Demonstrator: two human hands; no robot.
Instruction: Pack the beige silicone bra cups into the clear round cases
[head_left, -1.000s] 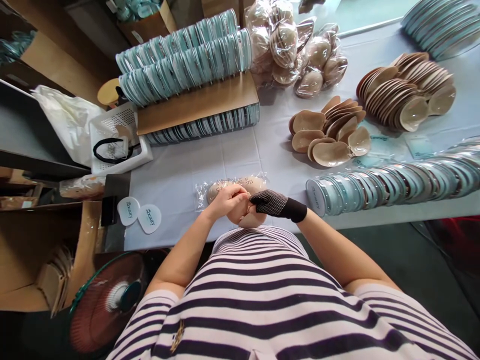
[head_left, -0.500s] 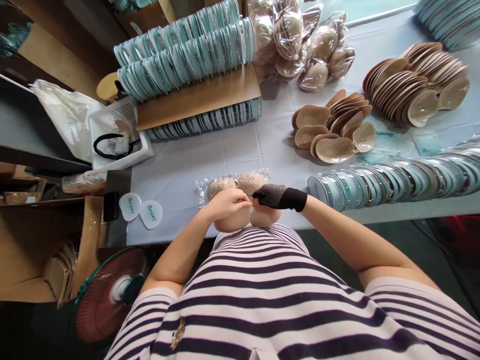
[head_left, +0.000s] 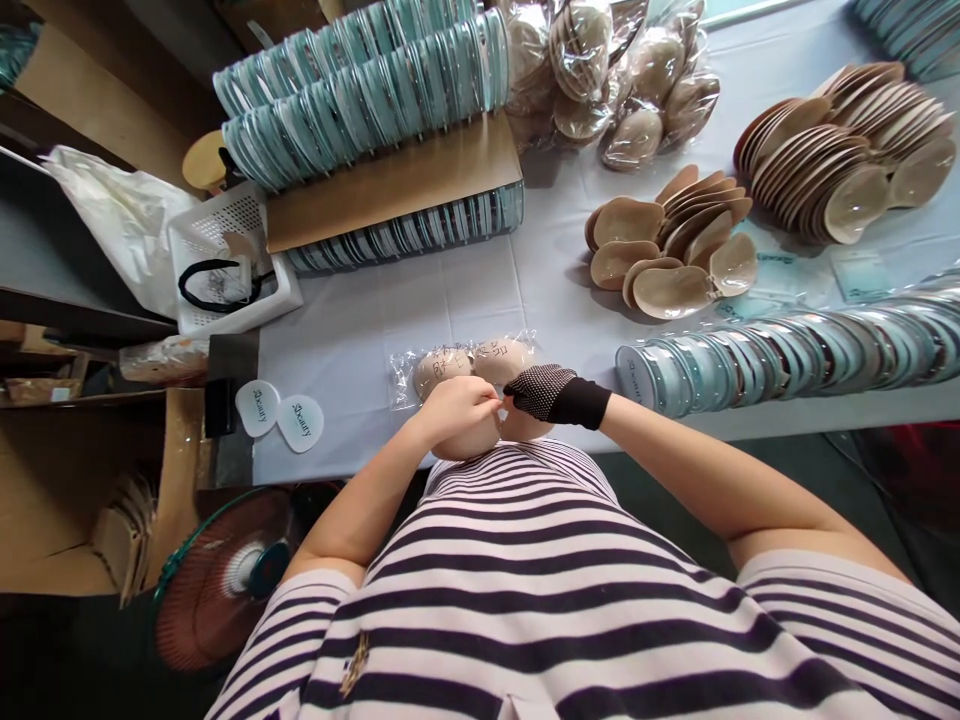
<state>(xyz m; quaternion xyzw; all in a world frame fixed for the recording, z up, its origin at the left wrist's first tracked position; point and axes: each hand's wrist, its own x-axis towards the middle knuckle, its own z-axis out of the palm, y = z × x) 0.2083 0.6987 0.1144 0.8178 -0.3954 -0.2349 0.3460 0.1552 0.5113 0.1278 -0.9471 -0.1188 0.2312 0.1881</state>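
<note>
At the table's front edge, my bare left hand (head_left: pixel 461 408) pinches the inner edge of one cup of a beige stick-on bra (head_left: pixel 466 441). My right hand (head_left: pixel 546 393), in a black dotted glove, is closed at the inner edge of the other cup. The fingertips meet between the cups, and whatever small clasp is there is hidden. Just beyond my hands lies another beige cup pair in a clear plastic bag (head_left: pixel 431 374), with handwriting on it. My hands partly cover it.
Several loose beige cups (head_left: pixel 667 290) lie ahead to the right, with larger stacks (head_left: pixel 814 185) behind. A row of round clear cases (head_left: pixel 780 355) runs along the right. More cases (head_left: pixel 367 100) and a white basket (head_left: pixel 281 290) stand left. Two printed cards (head_left: pixel 301 424) lie front left, above a fan (head_left: pixel 217 585).
The view has shifted slightly. Both hands remain together at the middle of the bra, with the right cup now tucked a little more under the gloved hand.
</note>
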